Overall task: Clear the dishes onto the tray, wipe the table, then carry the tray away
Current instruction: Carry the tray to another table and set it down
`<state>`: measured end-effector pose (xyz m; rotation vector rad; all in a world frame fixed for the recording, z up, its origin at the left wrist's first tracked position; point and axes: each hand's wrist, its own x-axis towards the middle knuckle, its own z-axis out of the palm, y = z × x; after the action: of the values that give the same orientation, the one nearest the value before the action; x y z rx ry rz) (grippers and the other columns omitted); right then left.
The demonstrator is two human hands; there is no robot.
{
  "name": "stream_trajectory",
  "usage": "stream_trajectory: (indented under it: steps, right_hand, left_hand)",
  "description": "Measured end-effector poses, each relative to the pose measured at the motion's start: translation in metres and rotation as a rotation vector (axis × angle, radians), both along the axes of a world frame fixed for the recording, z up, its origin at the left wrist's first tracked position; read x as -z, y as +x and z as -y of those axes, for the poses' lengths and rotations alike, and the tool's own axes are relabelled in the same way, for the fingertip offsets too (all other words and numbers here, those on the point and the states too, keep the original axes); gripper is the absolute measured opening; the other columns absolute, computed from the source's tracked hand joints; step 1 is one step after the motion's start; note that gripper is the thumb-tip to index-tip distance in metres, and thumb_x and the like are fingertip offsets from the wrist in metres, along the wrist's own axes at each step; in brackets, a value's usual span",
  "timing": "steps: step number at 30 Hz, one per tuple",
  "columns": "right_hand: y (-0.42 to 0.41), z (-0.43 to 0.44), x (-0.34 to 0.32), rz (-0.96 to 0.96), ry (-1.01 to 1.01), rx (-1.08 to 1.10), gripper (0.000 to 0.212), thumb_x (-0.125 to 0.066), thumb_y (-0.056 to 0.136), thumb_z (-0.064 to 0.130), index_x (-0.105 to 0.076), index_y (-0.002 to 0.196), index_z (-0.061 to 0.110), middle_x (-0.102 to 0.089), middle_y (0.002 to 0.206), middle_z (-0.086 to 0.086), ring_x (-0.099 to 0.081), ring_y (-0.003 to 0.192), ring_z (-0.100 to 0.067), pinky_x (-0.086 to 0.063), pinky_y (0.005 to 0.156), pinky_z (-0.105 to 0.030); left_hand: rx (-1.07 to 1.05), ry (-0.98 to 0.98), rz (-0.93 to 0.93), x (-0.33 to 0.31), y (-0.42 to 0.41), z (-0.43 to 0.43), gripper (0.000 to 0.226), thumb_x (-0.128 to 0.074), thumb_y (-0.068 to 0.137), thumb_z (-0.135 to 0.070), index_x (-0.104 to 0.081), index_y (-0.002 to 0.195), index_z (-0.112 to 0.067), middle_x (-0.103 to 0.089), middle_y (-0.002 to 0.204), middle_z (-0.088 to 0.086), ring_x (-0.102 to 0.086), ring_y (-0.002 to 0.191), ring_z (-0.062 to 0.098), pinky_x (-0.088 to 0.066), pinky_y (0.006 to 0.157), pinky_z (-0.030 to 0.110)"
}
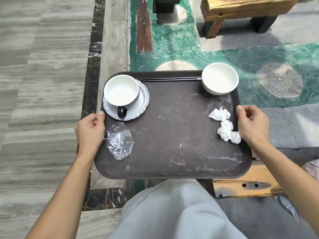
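Observation:
I hold a dark brown tray (172, 135) level in the air above the floor. My left hand (90, 133) grips its left rim and my right hand (252, 125) grips its right rim. At the tray's far left a dark-handled white cup (121, 91) stands on a pale blue-edged saucer (143, 102). A white bowl (220, 78) sits in the far right corner. Dark chopsticks (172, 79) lie along the far rim. Crumpled white tissues (225, 125) rest near my right hand, and a clear plastic wrapper (120, 141) lies near my left.
Below the tray are grey wood-look floor tiles (43, 83) on the left and a green patterned rug (189, 49) on the right. A wooden bench (241, 11) stands at the far right. Another wooden bench (246, 183) is close on my right, beside my grey trouser leg (172, 213).

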<state>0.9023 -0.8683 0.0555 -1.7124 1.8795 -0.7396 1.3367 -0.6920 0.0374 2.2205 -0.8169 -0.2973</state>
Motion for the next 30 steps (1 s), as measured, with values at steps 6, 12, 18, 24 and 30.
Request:
stream_trajectory:
  steps: [6,12,18,24,30]
  right_hand:
    - [0.009,0.108,-0.006,-0.022,-0.003,-0.036,0.031,-0.051,0.096,0.044,-0.069,0.094,0.019,-0.064,0.08,0.004,-0.059,0.08,-0.021,-0.038,0.072,-0.032]
    - [0.027,0.192,-0.008,-0.022,-0.002,-0.036,0.03,-0.052,0.095,0.043,-0.069,0.094,0.018,-0.064,0.081,0.004,-0.058,0.081,-0.018,-0.04,0.076,-0.032]
    - [0.057,0.269,-0.004,-0.008,0.015,-0.013,0.025,-0.053,0.096,0.042,-0.066,0.091,0.022,-0.063,0.079,0.006,-0.058,0.08,-0.018,-0.038,0.075,-0.031]
    - [0.099,0.348,-0.004,-0.019,0.008,0.038,0.028,-0.051,0.095,0.046,-0.066,0.091,0.023,-0.065,0.079,0.004,-0.059,0.08,-0.021,-0.037,0.074,-0.031]
    - [0.145,0.419,-0.009,0.006,0.003,0.098,0.029,-0.052,0.095,0.045,-0.068,0.093,0.02,-0.067,0.081,0.002,-0.061,0.081,-0.021,-0.038,0.075,-0.031]
  left_hand:
    - [-0.051,-0.018,0.004,0.005,0.005,0.089,0.056,-0.054,0.097,-0.052,-0.061,0.07,-0.004,-0.057,0.062,0.021,-0.039,0.055,0.017,-0.035,0.058,0.033]
    - [-0.035,-0.014,-0.017,0.007,0.027,0.17,0.06,-0.053,0.096,-0.056,-0.062,0.072,-0.003,-0.061,0.067,0.025,-0.054,0.065,0.043,-0.05,0.066,0.044]
    - [0.0,0.001,-0.008,0.003,0.062,0.258,0.06,-0.052,0.096,-0.056,-0.063,0.074,-0.002,-0.064,0.068,0.025,-0.058,0.07,0.044,-0.051,0.068,0.043]
    - [0.042,-0.008,0.006,-0.001,0.112,0.359,0.061,-0.052,0.096,-0.056,-0.063,0.073,0.0,-0.061,0.068,0.027,-0.055,0.07,0.045,-0.049,0.067,0.043]
    - [0.088,-0.02,0.009,-0.013,0.169,0.454,0.059,-0.053,0.095,-0.058,-0.063,0.074,-0.003,-0.061,0.062,0.019,-0.055,0.065,0.041,-0.048,0.063,0.042]
